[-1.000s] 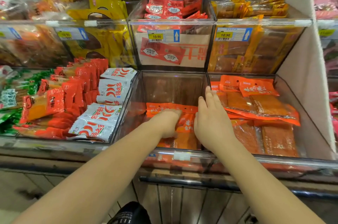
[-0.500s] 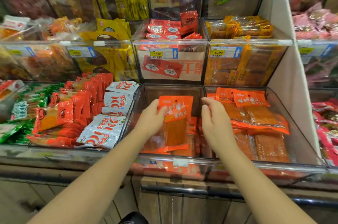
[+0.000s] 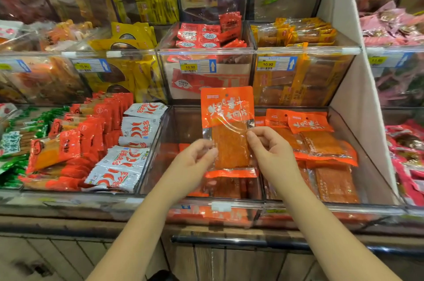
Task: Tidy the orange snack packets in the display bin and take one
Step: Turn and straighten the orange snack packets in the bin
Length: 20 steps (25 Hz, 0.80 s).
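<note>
An orange snack packet (image 3: 228, 120) with white lettering stands upright in the air above the clear display bin (image 3: 181, 124). My left hand (image 3: 195, 161) pinches its lower left edge and my right hand (image 3: 268, 152) pinches its right edge. Below it, more orange packets (image 3: 229, 185) lie flat on the bin's floor, partly hidden by my hands. The neighbouring bin on the right holds a pile of the same orange packets (image 3: 321, 143).
To the left is a bin with red packets (image 3: 91, 133) and white chilli packets (image 3: 135, 143). Behind and above stand tiers of clear bins with price tags (image 3: 197, 66). A white divider panel (image 3: 353, 88) closes the right side. A dark rail (image 3: 229, 243) runs below the counter.
Both hands left the packets lying in the bin. The left hand lifted one orange packet upright, the right hand took its other edge, and the view tilted upward.
</note>
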### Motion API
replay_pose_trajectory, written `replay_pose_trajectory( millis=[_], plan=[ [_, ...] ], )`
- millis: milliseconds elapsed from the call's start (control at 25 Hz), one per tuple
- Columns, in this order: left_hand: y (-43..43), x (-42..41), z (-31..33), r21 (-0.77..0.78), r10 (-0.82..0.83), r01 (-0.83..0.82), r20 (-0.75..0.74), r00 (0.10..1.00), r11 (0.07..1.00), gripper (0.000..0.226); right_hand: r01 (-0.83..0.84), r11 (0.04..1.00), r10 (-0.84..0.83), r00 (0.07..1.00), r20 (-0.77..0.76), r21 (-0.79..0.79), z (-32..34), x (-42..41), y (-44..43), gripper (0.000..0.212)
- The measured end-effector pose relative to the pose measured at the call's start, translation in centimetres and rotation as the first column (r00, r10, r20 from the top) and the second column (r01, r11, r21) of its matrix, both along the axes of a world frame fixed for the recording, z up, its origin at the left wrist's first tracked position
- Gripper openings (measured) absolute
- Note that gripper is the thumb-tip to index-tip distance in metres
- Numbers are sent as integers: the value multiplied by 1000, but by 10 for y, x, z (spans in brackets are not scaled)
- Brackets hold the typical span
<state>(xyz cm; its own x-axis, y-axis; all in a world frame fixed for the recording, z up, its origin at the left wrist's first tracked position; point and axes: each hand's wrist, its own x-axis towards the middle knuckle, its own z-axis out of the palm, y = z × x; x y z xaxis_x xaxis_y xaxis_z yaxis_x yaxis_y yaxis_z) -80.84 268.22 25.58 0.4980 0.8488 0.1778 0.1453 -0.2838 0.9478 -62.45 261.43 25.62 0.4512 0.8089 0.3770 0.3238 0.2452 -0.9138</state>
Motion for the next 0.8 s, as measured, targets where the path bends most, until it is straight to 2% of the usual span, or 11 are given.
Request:
replay_pose_trajectory(
  millis=[80, 160, 400, 600, 800],
  plan=[
    [1, -1, -1, -85, -40, 49, 103, 994, 995, 13, -47, 999, 46, 997, -55, -5, 1, 0, -1, 10],
    [4, -1, -2, -108, -20, 37, 149, 989, 993, 14, -92, 996, 91, 995, -45, -9, 2, 0, -2, 12],
    [8, -9, -4, -55, -19, 25, 106, 994, 998, 24, -96, 994, 102, 987, 127, -47, -1, 3, -3, 17],
    [4, -8, -1, -118, -29, 47, 147, 989, 992, 31, -104, 994, 106, 989, 107, -28, -5, 4, -1, 18],
    [4, -8, -3, -41, -49, 55, 133, 990, 998, 30, -108, 994, 110, 989, 98, -25, -4, 3, -1, 19]
  ],
)
